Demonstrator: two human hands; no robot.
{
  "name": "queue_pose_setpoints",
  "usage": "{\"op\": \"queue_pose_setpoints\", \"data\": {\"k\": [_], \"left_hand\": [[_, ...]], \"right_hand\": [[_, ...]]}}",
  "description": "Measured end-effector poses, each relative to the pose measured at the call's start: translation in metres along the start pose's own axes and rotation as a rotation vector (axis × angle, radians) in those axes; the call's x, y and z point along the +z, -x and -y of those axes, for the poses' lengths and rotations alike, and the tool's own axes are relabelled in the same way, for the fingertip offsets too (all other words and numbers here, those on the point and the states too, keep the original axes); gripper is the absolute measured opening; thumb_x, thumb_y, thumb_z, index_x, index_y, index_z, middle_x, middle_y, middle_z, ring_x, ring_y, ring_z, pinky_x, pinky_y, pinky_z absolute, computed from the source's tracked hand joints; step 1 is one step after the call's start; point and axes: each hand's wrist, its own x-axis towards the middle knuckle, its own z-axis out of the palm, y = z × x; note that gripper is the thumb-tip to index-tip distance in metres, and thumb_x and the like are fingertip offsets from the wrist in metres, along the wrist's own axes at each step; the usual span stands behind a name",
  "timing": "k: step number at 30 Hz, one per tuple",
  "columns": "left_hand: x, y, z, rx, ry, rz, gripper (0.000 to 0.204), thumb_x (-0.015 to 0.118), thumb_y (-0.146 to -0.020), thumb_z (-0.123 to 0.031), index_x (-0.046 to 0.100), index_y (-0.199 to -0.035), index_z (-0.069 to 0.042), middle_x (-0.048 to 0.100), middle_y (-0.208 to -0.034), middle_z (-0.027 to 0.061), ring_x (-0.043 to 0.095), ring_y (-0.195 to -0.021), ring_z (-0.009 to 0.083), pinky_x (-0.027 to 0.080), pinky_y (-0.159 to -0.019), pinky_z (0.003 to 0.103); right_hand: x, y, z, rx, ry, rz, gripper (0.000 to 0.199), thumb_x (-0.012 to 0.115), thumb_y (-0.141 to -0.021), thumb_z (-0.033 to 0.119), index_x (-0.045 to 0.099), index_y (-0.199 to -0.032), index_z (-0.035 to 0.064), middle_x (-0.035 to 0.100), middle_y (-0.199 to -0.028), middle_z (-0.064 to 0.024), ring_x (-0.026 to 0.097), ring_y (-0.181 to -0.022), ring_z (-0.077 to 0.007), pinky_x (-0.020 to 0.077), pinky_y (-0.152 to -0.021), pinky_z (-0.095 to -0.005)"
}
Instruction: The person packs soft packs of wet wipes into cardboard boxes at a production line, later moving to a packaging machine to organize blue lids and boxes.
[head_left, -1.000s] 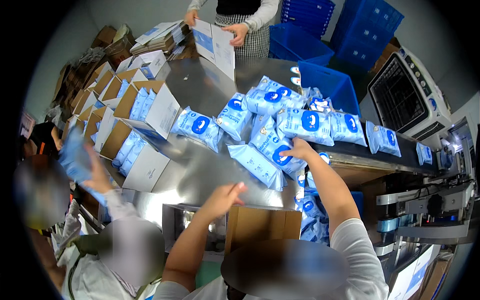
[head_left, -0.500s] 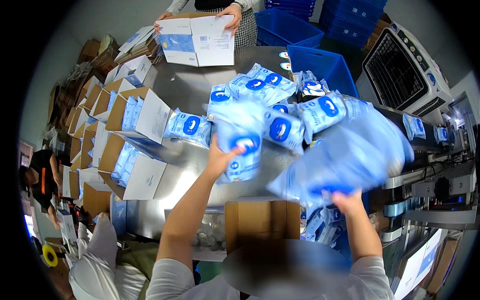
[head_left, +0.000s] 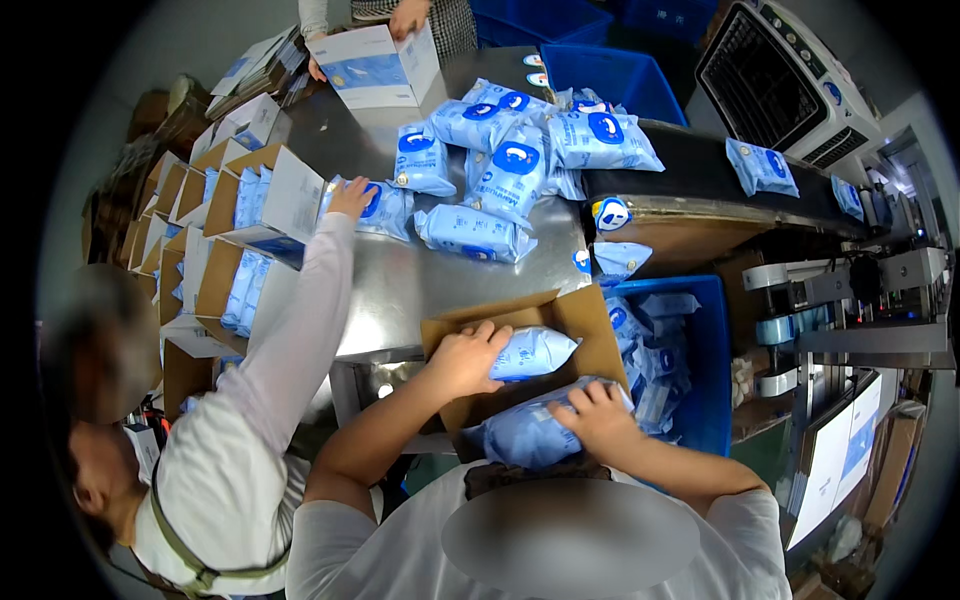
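Observation:
An open cardboard box (head_left: 440, 335) stands at the near edge of the table, in front of me. Inside it my left hand (head_left: 472, 362) grips the end of a soft, light-blue plastic pack (head_left: 540, 352). My right hand (head_left: 600, 420), fingers bent over the top, holds a second blue pack (head_left: 530, 432) at the box's near side. That pack lies tilted and partly covers the near wall. The undersides of both packs and my thumbs are partly hidden. Beyond the box, several similar packs (head_left: 515, 165) lie heaped on the metal table (head_left: 390, 300).
At left, a co-worker's hand (head_left: 350, 195) rests on another pack (head_left: 392, 215). Filled cartons (head_left: 290, 195) line the table's left side. A person at the far end handles a white box (head_left: 375, 75). A blue crate (head_left: 715, 350) of packs and a conveyor (head_left: 690, 190) are at right.
Both my hands have brought their packs from above the table down to the open box. A co-worker's arm has reached in from the left. The far person's white box has been turned.

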Motion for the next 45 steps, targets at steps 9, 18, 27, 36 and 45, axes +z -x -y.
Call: {"op": "queue_pose_setpoints", "data": {"k": [9,18,27,36,45], "left_hand": [[0.036,-0.039,-0.023,-0.154,0.109,0.626,0.108,0.075,-0.064,-0.033,0.006,-0.146,-0.021,0.016,-0.148,0.0188,0.021,-0.134,0.0374,0.021,-0.097,0.066],[0.069,-0.061,-0.009,-0.188,0.128,0.713,0.125,0.086,-0.046,-0.045,0.014,-0.144,-0.015,0.055,-0.122,0.0138,0.053,-0.111,0.0318,0.043,-0.089,0.049],[0.043,-0.027,-0.04,-0.316,0.163,0.594,0.111,0.084,-0.054,-0.026,0.019,-0.144,-0.021,0.024,-0.145,0.0135,0.02,-0.132,0.0366,0.028,-0.094,0.066],[0.072,-0.01,-0.056,-0.223,0.245,0.359,0.077,0.063,-0.075,-0.012,0.024,-0.141,-0.011,0.025,-0.146,0.0112,0.025,-0.132,0.0339,0.019,-0.1,0.063],[0.072,0.008,-0.087,-0.15,-0.061,0.016,0.042,0.064,-0.075,-0.015,0.056,-0.116,-0.011,0.052,-0.125,0.0105,0.049,-0.114,0.0227,0.043,-0.088,0.036]], "right_hand": [[0.005,-0.089,-0.009,-0.307,-0.333,0.814,0.033,0.055,-0.083,0.019,0.056,-0.113,0.0052,0.062,-0.099,-0.0176,0.06,-0.092,-0.0274,0.0447,-0.082,-0.0429],[0.007,-0.333,-0.083,0.191,0.222,0.127,0.085,0.073,-0.068,0.025,0.028,-0.137,-0.0004,0.047,-0.127,-0.0133,0.044,-0.117,-0.0293,0.0317,-0.099,-0.0452],[0.035,-0.298,-0.081,-0.166,0.152,0.126,0.065,0.071,-0.062,0.009,0.04,-0.119,0.0057,0.055,-0.107,-0.0152,0.05,-0.11,-0.0335,0.0212,-0.106,-0.0531],[-0.056,-0.093,-0.058,-0.053,-1.0,-0.066,0.077,0.075,-0.07,0.028,0.036,-0.131,0.0024,0.045,-0.128,-0.0157,0.043,-0.12,-0.029,0.0326,-0.102,-0.0441],[0.021,-0.128,-0.051,-0.251,0.219,0.193,0.072,0.059,-0.074,0.007,0.03,-0.139,0.0103,0.032,-0.141,-0.018,0.03,-0.131,-0.0321,0.025,-0.107,-0.0452]]}}
